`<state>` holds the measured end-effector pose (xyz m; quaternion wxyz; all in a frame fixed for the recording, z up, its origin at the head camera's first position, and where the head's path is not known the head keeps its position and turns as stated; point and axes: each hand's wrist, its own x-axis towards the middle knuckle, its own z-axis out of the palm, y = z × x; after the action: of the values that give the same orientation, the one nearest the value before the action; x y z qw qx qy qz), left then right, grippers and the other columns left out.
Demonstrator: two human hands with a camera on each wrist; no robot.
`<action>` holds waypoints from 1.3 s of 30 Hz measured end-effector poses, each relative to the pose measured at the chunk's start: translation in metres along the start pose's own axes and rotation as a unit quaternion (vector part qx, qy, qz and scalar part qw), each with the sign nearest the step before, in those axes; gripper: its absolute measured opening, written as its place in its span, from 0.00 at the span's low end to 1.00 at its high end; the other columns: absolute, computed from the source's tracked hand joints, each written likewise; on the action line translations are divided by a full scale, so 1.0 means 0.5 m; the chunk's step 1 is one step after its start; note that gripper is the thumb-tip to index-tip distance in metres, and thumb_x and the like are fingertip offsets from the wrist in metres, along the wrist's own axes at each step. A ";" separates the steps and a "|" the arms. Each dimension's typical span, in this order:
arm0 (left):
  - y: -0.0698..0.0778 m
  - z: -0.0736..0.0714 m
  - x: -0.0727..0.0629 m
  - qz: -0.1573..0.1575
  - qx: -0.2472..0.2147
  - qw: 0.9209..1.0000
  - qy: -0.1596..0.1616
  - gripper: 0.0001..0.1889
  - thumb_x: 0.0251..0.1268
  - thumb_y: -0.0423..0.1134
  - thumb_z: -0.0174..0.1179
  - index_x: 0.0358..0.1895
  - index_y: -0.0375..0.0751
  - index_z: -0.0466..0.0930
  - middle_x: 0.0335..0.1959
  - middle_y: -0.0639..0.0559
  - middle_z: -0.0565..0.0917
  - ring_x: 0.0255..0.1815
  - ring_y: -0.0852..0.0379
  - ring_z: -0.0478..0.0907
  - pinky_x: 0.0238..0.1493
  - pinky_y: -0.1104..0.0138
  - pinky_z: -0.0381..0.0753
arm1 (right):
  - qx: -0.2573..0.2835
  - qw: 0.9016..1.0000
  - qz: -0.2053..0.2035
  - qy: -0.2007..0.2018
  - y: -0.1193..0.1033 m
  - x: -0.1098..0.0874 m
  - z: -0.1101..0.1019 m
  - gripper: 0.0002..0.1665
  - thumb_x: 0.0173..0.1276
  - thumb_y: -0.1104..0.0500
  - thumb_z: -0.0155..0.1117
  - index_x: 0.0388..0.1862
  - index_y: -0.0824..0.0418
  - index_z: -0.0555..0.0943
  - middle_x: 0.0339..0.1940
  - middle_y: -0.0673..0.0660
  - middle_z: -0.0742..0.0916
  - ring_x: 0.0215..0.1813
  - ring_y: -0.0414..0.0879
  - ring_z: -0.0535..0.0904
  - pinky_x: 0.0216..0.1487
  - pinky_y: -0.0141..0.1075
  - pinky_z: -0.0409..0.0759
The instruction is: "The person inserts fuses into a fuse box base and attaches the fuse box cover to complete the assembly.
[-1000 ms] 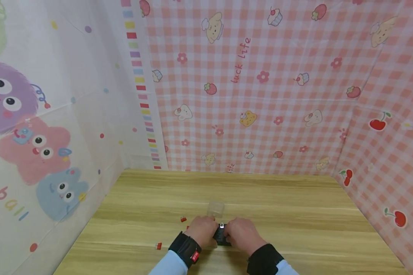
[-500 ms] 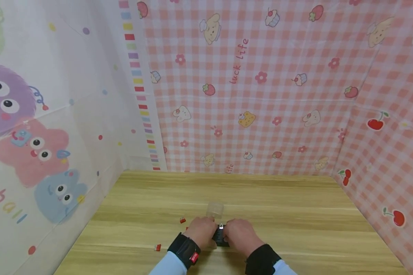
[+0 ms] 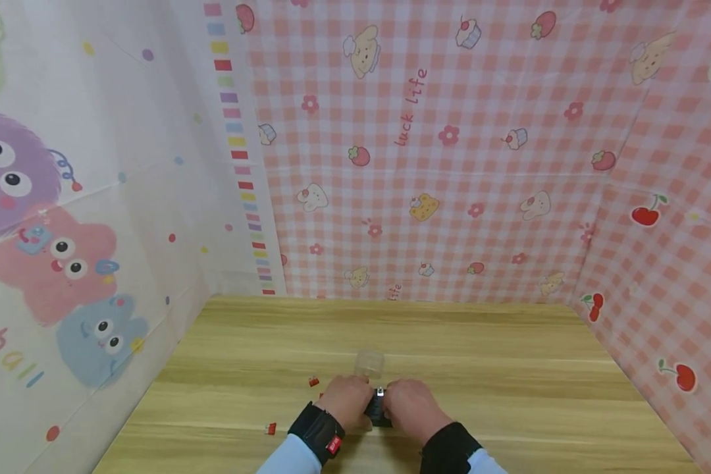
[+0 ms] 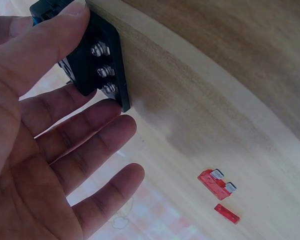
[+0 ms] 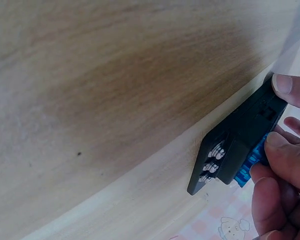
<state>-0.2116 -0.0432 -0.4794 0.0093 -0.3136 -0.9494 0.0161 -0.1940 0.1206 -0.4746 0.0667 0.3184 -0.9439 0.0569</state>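
Observation:
A black fuse block (image 3: 378, 411) sits on the table between both hands. Silver screw terminals line its side in the left wrist view, where the block (image 4: 107, 45) is close to the thumb. My left hand (image 3: 346, 400) holds the block, thumb on its top and index and middle fingertips at its side; the other fingers extend outward. Blue blade fuses (image 5: 250, 161) stand in a row on the block in the right wrist view. My right hand (image 3: 413, 407) pinches at this row between thumb and curled index finger; its fingers partly hide the fuses.
Red blade fuses lie on the wood-grain table (image 3: 498, 368) left of the hands, one farther back (image 3: 313, 381) and one nearer (image 3: 270, 428). Just beyond the block lies a clear plastic cover (image 3: 369, 363). Patterned cloth (image 3: 426, 171) encloses the back and sides.
The head view has shifted slightly. Both hands keep their places at the fuse block, with no clear movement of the block or the red fuses.

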 end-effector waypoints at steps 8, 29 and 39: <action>0.001 -0.002 -0.002 -0.003 0.005 1.000 0.001 0.22 0.41 0.54 0.80 0.37 0.46 0.87 0.30 0.57 0.78 0.31 0.60 0.76 0.34 0.62 0.75 | 0.017 1.000 -0.016 0.016 0.008 -0.005 0.008 0.12 0.50 0.67 0.75 0.17 0.53 0.82 0.17 0.43 0.76 0.21 0.36 0.66 0.25 0.32 0.68; -0.001 0.002 0.000 -0.018 -0.009 1.000 -0.011 0.21 0.41 0.53 0.80 0.37 0.45 0.87 0.30 0.57 0.77 0.31 0.60 0.75 0.35 0.63 0.74 | 0.018 0.999 -0.016 0.028 0.003 -0.012 0.010 0.11 0.50 0.65 0.76 0.17 0.52 0.84 0.19 0.43 0.78 0.21 0.35 0.68 0.24 0.33 0.68; 0.003 -0.003 -0.005 -0.011 -0.002 1.000 0.015 0.21 0.39 0.53 0.80 0.34 0.45 0.86 0.29 0.58 0.77 0.30 0.60 0.76 0.33 0.63 0.74 | -0.024 0.999 -0.020 0.034 -0.007 -0.012 0.000 0.15 0.46 0.68 0.74 0.15 0.51 0.78 0.17 0.45 0.77 0.21 0.38 0.69 0.25 0.34 0.69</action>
<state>-0.2087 -0.0436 -0.4778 0.0232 -0.3030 -0.9527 0.0092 -0.1871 0.1211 -0.4752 0.1077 0.3335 -0.9355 0.0440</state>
